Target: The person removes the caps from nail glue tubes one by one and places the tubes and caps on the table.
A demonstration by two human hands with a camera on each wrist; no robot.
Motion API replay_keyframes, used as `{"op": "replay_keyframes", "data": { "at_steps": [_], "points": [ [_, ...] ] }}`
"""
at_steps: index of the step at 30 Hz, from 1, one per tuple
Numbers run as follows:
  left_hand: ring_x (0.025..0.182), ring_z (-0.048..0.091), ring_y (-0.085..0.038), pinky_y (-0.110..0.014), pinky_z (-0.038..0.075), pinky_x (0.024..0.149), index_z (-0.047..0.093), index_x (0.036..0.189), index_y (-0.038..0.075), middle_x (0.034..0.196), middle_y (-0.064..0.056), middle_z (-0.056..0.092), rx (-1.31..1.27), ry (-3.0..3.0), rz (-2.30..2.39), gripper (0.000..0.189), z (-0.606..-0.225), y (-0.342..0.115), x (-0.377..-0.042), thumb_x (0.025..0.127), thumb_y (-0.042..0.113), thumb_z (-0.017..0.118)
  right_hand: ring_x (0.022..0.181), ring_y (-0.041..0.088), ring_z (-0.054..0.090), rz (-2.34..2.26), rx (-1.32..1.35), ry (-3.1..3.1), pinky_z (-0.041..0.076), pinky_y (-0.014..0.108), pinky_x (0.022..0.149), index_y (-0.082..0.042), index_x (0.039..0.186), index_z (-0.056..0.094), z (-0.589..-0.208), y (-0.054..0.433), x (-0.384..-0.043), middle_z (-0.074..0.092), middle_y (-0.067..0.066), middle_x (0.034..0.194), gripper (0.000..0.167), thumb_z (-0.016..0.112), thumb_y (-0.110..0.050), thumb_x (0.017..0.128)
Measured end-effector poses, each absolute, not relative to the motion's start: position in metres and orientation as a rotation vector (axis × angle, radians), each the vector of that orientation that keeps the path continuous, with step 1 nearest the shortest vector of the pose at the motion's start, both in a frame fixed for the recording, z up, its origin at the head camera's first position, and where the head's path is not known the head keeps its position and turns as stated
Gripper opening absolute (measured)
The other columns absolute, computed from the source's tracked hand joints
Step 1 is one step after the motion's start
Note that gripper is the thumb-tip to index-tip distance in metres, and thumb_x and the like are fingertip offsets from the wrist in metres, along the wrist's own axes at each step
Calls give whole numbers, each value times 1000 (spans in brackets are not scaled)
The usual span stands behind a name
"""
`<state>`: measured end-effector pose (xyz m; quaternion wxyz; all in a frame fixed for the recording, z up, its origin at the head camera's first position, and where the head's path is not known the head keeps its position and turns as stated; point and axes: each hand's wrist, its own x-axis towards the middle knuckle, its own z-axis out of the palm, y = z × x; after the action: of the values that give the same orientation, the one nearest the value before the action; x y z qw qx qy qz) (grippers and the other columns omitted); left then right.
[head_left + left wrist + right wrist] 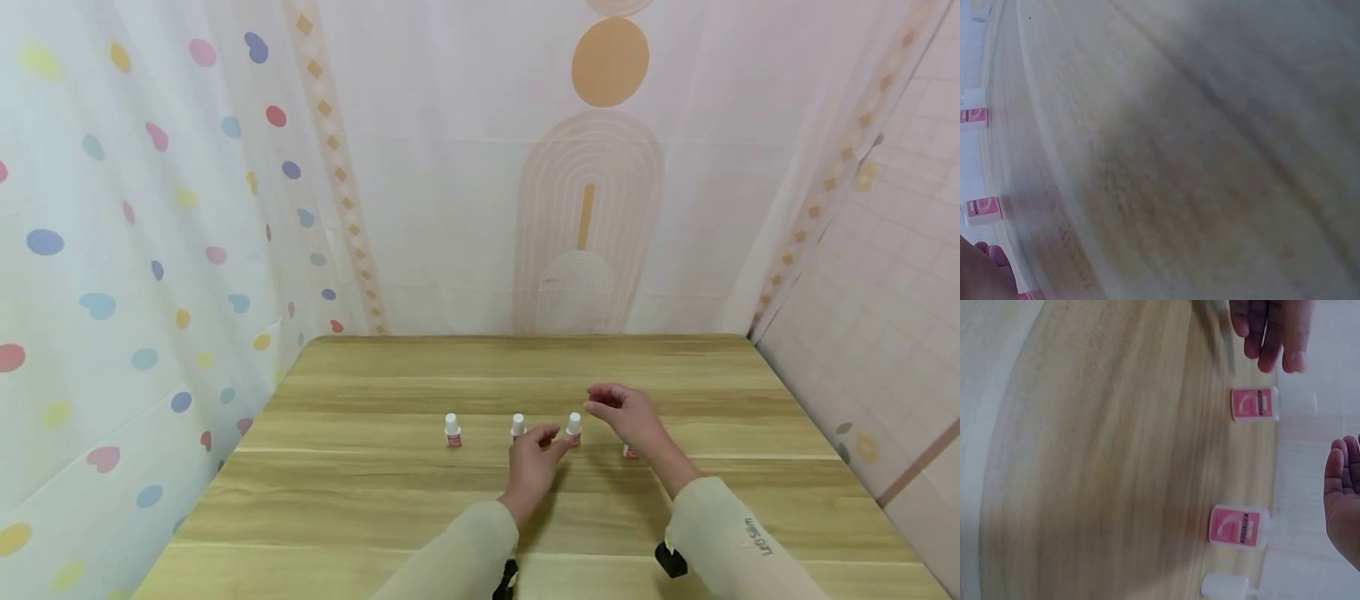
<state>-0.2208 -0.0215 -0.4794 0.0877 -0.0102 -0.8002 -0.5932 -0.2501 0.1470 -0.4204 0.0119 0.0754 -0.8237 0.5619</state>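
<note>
Several small white bottles with pink labels and white caps stand in a row on the table. The leftmost bottle (pixel 453 432) is apart from both hands. My left hand (pixel 532 467) is just in front of the second bottle (pixel 518 423) and covers its lower part; its thumb side overlaps the third bottle (pixel 574 427). In the right wrist view, the left hand (pixel 1272 328) has loosely bent fingers with nothing between them. My right hand (pixel 628 415) hovers to the right of the third bottle, fingers curved and holding nothing. Its forearm mostly hides the rightmost bottle (pixel 630 452).
The wood-grain table (pixel 360 500) runs back to a patterned curtain (pixel 450 208). A dotted curtain (pixel 165 233) hangs along the left and a pale one (pixel 877 292) along the right. A black strap device (pixel 670 559) is on the right wrist.
</note>
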Motion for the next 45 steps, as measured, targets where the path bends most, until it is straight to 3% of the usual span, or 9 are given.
{"op": "replay_keyframes", "data": {
  "at_steps": [15, 26, 29, 32, 45],
  "points": [
    [81, 62, -9, -27, 52, 73, 74, 103, -2, 95, -7, 73, -60, -2383, -1722, 28, -487, -16, -231, 85, 20, 79, 107, 29, 59, 1689, 205, -2646, 51, 40, 89, 6, 123, 63, -435, 136, -252, 66, 14, 114, 33, 67, -11, 95],
    [83, 65, -10, -40, 50, 85, 75, 104, 2, 94, -3, 74, -6, -2427, -1672, 28, -487, -16, -230, 87, 24, 78, 109, 31, 60, 1661, 178, -2670, 51, 41, 90, 6, 122, 64, -438, 130, -247, 66, 16, 116, 33, 67, -12, 95],
    [82, 65, -9, -47, 43, 96, 76, 102, 5, 90, 0, 74, 5, -2434, -1669, 25, -488, -16, -231, 87, 25, 77, 108, 31, 60, 1667, 180, -2664, 51, 41, 89, 6, 121, 64, -439, 129, -245, 67, 16, 115, 32, 67, -12, 95],
    [80, 65, -7, -51, 38, 101, 77, 98, 7, 83, 3, 74, -4, -2430, -1664, 18, -488, -15, -232, 88, 22, 76, 107, 30, 60, 1672, 180, -2658, 51, 40, 88, 6, 122, 64, -439, 128, -245, 67, 15, 114, 32, 67, -11, 95],
    [80, 66, -8, -39, 48, 87, 77, 93, 7, 81, 4, 74, -5, -2399, -1662, 9, -485, -11, -231, 88, 15, 76, 105, 29, 61, 1634, 184, -2673, 51, 41, 87, 5, 119, 67, -442, 127, -246, 69, 13, 111, 28, 68, -11, 95]
  ]
}}
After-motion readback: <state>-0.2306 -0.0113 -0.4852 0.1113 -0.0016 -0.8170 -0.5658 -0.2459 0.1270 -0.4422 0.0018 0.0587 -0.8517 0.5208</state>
